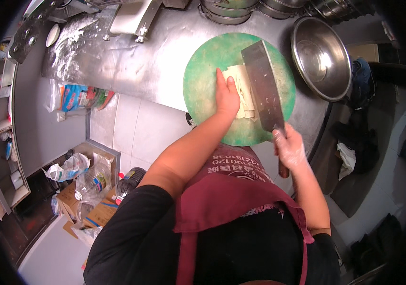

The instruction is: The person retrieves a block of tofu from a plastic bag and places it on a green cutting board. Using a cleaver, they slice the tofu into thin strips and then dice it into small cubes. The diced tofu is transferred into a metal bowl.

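A folded stack of pale sheets, which look like dough, lies on a round green chopping board. My left hand holds the stack by its left side, thumb on top and fingers stretched along the edge. In my right hand is the wooden handle of a broad cleaver. Its blade, with small pale bits stuck to it, stands just right of the stack and hides part of that side. Whether the blade's edge touches the sheets, I cannot tell.
The board lies on a steel table, overhanging its near edge. A steel basin stands on the right, with steel steamer pots behind. Flour covers the table's left end, near a machine's white chute. Cardboard boxes are on the lower left.
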A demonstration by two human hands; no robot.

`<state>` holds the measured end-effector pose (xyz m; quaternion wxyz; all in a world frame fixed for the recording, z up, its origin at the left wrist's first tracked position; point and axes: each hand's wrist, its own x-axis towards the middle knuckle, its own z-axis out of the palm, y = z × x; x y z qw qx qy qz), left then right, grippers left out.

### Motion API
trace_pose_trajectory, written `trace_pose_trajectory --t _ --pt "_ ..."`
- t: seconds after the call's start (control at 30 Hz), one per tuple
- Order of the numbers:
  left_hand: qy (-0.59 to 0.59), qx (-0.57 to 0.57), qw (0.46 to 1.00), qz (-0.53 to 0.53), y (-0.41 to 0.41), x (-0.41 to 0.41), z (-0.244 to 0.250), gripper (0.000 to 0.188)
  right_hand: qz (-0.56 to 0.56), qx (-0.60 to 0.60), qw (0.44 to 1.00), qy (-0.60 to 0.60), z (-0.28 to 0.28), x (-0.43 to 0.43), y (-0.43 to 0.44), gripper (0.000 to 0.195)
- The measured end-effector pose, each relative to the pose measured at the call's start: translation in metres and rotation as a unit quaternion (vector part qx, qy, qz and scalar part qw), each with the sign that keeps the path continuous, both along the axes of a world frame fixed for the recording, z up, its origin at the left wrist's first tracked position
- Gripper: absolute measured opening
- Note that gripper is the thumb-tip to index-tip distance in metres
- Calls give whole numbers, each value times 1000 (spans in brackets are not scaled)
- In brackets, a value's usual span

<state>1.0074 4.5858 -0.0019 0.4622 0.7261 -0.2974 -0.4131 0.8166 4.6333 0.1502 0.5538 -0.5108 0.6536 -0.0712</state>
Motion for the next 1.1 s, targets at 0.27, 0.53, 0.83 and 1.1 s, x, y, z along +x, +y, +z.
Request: trace_pose_trajectory --t 0.27,0.53,0.83,1.1 --pt "-1 -9 1000 -7 -2 -1 -1 59 57 -72 993 67 -7 36 28 42" --pt "-57 -28 998 -2 -5 -7 -8 59 77 -106 988 83 -3 43 32 42" --pt "18 2 1000 -3 -6 -6 1 59 81 -101 987 91 -10 43 36 42" --pt "-8 -2 1000 -19 -5 -7 -8 59 112 -83 984 111 -22 44 28 42"
